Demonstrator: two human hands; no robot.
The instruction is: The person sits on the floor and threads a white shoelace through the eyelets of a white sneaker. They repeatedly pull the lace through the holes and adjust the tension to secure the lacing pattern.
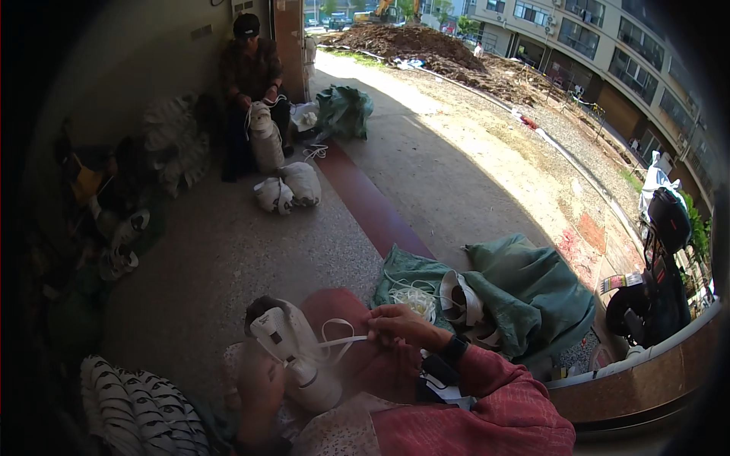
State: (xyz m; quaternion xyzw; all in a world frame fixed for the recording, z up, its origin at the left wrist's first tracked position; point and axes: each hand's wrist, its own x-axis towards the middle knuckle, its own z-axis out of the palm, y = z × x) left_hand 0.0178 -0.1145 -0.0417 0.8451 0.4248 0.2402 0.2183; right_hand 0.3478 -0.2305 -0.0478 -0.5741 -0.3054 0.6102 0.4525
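Observation:
A white shoe upper (300, 338) with a dark opening rests on my lap, tilted. My left hand (262, 384) grips its near left side; the fingers are partly in shade and blurred. From the upper a white shoelace (346, 340) runs to the right, with a loop standing up. Its end is pinched between the fingers of my right hand (403, 323), which is held over my red-clad leg. Just beyond that hand, a bundle of white laces (414, 298) and another white shoe upper (460, 298) lie on a green sack (525, 292).
A stack of nested white shoe uppers (141, 414) stands at my lower left. Farther off, a seated person (255, 72) handles a tall white stack (266, 140), with white bundles (300, 185) on the floor. At right, a dark scooter (658, 273) stands beyond the low ledge (639, 380).

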